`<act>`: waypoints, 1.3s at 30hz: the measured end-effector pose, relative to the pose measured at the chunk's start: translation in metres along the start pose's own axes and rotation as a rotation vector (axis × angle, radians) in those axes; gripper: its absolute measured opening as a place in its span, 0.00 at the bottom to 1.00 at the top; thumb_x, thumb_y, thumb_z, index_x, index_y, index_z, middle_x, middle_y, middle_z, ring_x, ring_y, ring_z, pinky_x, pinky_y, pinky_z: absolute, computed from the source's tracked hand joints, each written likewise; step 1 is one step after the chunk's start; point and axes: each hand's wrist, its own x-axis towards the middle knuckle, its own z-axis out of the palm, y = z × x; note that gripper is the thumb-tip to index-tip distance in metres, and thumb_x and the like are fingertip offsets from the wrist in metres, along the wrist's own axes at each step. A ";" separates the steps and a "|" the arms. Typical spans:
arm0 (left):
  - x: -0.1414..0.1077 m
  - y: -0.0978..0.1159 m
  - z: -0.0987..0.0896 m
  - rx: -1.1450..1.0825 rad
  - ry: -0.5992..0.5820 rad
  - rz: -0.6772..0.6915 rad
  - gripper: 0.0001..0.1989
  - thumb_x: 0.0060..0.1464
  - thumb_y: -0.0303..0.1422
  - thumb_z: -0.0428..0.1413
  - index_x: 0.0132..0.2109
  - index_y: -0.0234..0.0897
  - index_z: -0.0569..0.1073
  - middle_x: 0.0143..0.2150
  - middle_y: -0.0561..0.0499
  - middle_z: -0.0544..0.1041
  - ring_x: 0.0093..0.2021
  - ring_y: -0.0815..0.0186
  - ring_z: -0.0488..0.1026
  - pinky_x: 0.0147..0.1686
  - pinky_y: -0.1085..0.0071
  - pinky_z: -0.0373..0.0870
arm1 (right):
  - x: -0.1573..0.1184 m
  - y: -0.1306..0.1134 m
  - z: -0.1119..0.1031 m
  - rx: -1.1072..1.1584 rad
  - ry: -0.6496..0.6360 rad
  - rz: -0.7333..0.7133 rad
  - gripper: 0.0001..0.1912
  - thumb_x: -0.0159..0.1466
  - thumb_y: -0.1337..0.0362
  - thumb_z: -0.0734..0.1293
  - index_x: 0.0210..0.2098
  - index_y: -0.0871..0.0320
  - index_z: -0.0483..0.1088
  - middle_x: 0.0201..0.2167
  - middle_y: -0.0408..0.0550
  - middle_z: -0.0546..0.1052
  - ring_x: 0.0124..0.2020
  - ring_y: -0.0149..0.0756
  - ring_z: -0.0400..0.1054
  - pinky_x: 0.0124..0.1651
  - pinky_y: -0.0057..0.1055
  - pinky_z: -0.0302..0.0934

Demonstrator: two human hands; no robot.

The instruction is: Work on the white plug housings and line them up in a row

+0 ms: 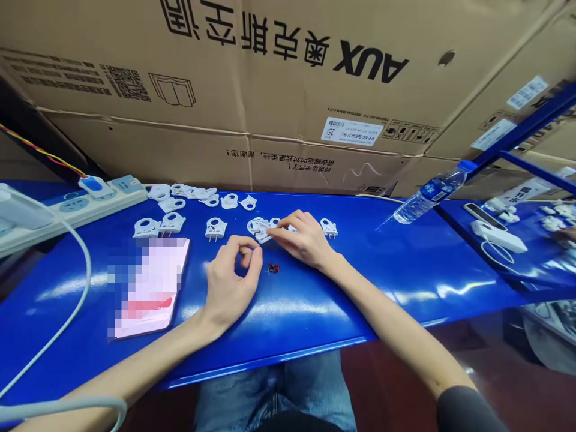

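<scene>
Head view: over a blue workbench (297, 315), a person's left hand (229, 282) curls half closed, thumb and forefinger close together, any hold impossible to tell, just beside a small red-and-black part (273, 268). The right hand (301, 240) presses its fingertips on a white plastic plug housing (260, 231), others scattered nearby. Farther off lie a blurred phone (148, 288), a power strip (72, 210) and a capped, clear water bottle (432, 195) on its side, before a closed AUX cardboard carton (279, 78), contents hidden.

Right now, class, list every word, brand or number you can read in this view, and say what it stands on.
"AUX": upside down on the cardboard box.
"奥克斯空调": upside down, same box.
White barcode label: too small to read.
Smaller printed lines on the box: too blurred.
</scene>
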 end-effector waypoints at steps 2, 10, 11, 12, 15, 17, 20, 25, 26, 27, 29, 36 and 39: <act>0.001 0.001 -0.001 -0.041 0.047 -0.032 0.04 0.64 0.34 0.56 0.43 0.41 0.70 0.27 0.60 0.65 0.29 0.69 0.65 0.37 0.70 0.65 | -0.009 0.005 -0.006 -0.019 0.005 -0.046 0.11 0.76 0.62 0.65 0.51 0.51 0.80 0.43 0.49 0.81 0.44 0.38 0.69 0.42 0.36 0.58; 0.004 -0.001 0.002 -0.028 -0.022 -0.113 0.06 0.64 0.38 0.57 0.44 0.41 0.72 0.26 0.61 0.63 0.28 0.70 0.63 0.34 0.72 0.64 | -0.010 0.001 -0.030 -0.017 -0.028 -0.043 0.13 0.76 0.64 0.64 0.52 0.45 0.80 0.45 0.48 0.82 0.44 0.38 0.70 0.42 0.36 0.62; 0.005 -0.001 0.002 -0.030 -0.020 -0.104 0.07 0.64 0.38 0.58 0.44 0.41 0.72 0.26 0.61 0.63 0.27 0.70 0.62 0.34 0.72 0.64 | -0.008 -0.002 -0.032 -0.004 -0.052 -0.028 0.13 0.76 0.63 0.64 0.52 0.44 0.80 0.44 0.48 0.82 0.44 0.38 0.70 0.42 0.36 0.62; 0.005 0.000 0.001 -0.032 -0.016 -0.095 0.07 0.64 0.38 0.58 0.44 0.41 0.73 0.26 0.61 0.63 0.27 0.70 0.62 0.34 0.72 0.64 | -0.007 -0.005 -0.034 0.010 -0.078 -0.013 0.13 0.76 0.63 0.64 0.52 0.43 0.80 0.44 0.48 0.82 0.44 0.39 0.70 0.42 0.37 0.62; 0.006 0.001 0.000 -0.026 0.006 -0.079 0.06 0.63 0.38 0.59 0.43 0.41 0.74 0.25 0.61 0.63 0.27 0.71 0.61 0.33 0.72 0.63 | -0.005 -0.012 -0.038 0.026 -0.112 -0.010 0.14 0.77 0.63 0.63 0.53 0.43 0.80 0.44 0.47 0.82 0.45 0.39 0.71 0.43 0.37 0.63; 0.006 0.001 0.000 -0.024 0.012 -0.075 0.06 0.63 0.37 0.59 0.42 0.41 0.74 0.25 0.61 0.62 0.27 0.71 0.61 0.33 0.72 0.63 | -0.005 -0.015 -0.038 0.010 -0.099 -0.042 0.15 0.77 0.64 0.62 0.53 0.44 0.80 0.43 0.47 0.82 0.44 0.38 0.71 0.43 0.36 0.63; 0.007 0.001 0.000 -0.019 0.000 -0.068 0.05 0.63 0.37 0.59 0.41 0.41 0.74 0.25 0.61 0.62 0.27 0.71 0.61 0.34 0.72 0.63 | -0.005 -0.015 -0.037 -0.010 -0.093 -0.072 0.16 0.77 0.64 0.61 0.53 0.46 0.80 0.43 0.46 0.83 0.42 0.38 0.71 0.42 0.36 0.63; 0.008 -0.001 0.000 0.014 -0.024 -0.065 0.04 0.62 0.35 0.59 0.40 0.41 0.75 0.24 0.61 0.62 0.27 0.71 0.62 0.35 0.71 0.63 | -0.005 -0.015 -0.037 0.013 -0.124 -0.053 0.15 0.77 0.64 0.61 0.54 0.45 0.79 0.45 0.47 0.82 0.44 0.38 0.70 0.43 0.36 0.63; 0.008 -0.001 0.000 0.025 -0.029 -0.064 0.04 0.62 0.35 0.59 0.40 0.41 0.75 0.24 0.61 0.62 0.27 0.71 0.62 0.36 0.70 0.63 | -0.005 -0.015 -0.037 0.009 -0.129 -0.056 0.15 0.77 0.64 0.61 0.54 0.45 0.79 0.45 0.47 0.82 0.44 0.38 0.70 0.43 0.36 0.63; 0.008 -0.002 -0.001 0.035 -0.033 -0.068 0.04 0.61 0.35 0.58 0.39 0.41 0.75 0.24 0.61 0.62 0.27 0.71 0.62 0.36 0.70 0.63 | -0.005 -0.016 -0.037 0.003 -0.137 -0.057 0.16 0.78 0.64 0.61 0.54 0.46 0.79 0.45 0.46 0.82 0.44 0.38 0.70 0.43 0.36 0.63; 0.008 -0.003 0.000 0.041 -0.037 -0.081 0.04 0.61 0.35 0.58 0.39 0.41 0.75 0.24 0.61 0.62 0.27 0.70 0.62 0.36 0.70 0.62 | -0.004 -0.016 -0.038 -0.008 -0.160 -0.053 0.16 0.78 0.63 0.60 0.54 0.46 0.79 0.45 0.47 0.82 0.44 0.38 0.70 0.42 0.36 0.63; 0.006 -0.005 0.002 0.033 -0.091 -0.112 0.06 0.62 0.36 0.56 0.41 0.41 0.76 0.24 0.61 0.63 0.27 0.70 0.62 0.35 0.70 0.62 | -0.003 -0.015 -0.037 -0.008 -0.157 -0.034 0.15 0.77 0.65 0.61 0.54 0.49 0.79 0.46 0.48 0.81 0.44 0.39 0.70 0.42 0.36 0.62; 0.005 -0.004 0.002 0.026 -0.105 -0.102 0.06 0.62 0.36 0.56 0.41 0.41 0.75 0.24 0.60 0.64 0.27 0.69 0.63 0.35 0.69 0.62 | -0.003 -0.014 -0.035 0.000 -0.188 0.024 0.15 0.78 0.63 0.61 0.52 0.49 0.79 0.46 0.49 0.81 0.45 0.40 0.69 0.43 0.36 0.62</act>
